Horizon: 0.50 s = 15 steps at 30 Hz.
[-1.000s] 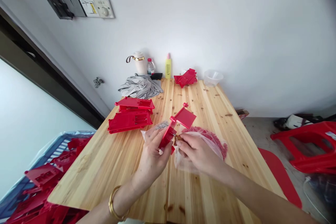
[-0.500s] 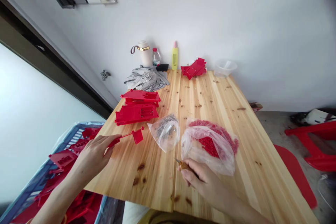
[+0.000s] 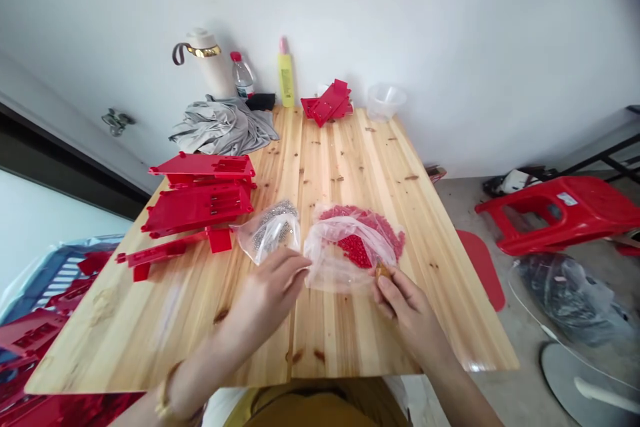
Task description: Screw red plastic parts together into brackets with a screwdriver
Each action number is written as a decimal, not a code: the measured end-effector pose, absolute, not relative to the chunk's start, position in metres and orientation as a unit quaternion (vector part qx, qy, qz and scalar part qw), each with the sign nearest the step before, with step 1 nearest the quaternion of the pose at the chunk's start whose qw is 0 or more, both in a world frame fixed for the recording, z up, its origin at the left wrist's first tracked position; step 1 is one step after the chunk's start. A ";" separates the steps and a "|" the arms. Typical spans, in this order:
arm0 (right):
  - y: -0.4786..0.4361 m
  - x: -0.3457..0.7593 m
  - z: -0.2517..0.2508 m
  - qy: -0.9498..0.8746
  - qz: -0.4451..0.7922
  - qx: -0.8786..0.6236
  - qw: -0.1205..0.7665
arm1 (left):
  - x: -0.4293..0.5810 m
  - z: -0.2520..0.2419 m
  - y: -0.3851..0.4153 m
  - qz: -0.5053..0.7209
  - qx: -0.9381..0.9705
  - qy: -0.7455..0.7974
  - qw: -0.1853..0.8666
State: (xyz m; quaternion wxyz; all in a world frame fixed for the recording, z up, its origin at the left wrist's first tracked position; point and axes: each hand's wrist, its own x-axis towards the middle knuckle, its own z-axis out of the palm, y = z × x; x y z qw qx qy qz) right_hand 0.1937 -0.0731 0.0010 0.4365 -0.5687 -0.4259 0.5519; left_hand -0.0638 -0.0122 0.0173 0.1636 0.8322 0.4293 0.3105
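Observation:
My left hand (image 3: 273,287) is closed, fingertips pinching the left edge of the clear plastic bag (image 3: 327,273) of small red beads. At the bag's right side my right hand (image 3: 407,303) is wrapped round a small knife, of which only the amber-brown handle (image 3: 383,271) shows; its blade is hidden. Red beads (image 3: 356,250) show through the bag and at its mouth. Beside it, just beyond my left hand, lies a smaller clear bag of silvery metal pieces (image 3: 275,223). Red plastic panels (image 3: 200,207) are stacked at the table's left, with a narrow red part (image 3: 165,252) in front.
At the back stand a white jug (image 3: 213,70), a water bottle (image 3: 243,77), a yellow bottle (image 3: 286,80), red parts (image 3: 330,103) and a clear bowl (image 3: 386,103). A grey cloth (image 3: 225,125) lies there too. A blue crate (image 3: 55,280) of red parts sits left, a red stool (image 3: 565,210) right.
My left hand has let go of the red part, now lying by the stack, and moved right to the bead bag. My right hand has moved to the bag's side. The view has turned right.

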 end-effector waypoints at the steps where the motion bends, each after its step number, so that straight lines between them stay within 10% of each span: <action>1: -0.072 0.196 -0.001 -0.409 0.551 -0.569 0.452 | -0.041 0.012 -0.007 0.298 0.837 0.415 0.196; 15: -0.083 0.202 -0.012 -0.452 0.526 -0.569 0.443 | 0.027 -0.017 0.026 0.193 0.835 0.449 0.252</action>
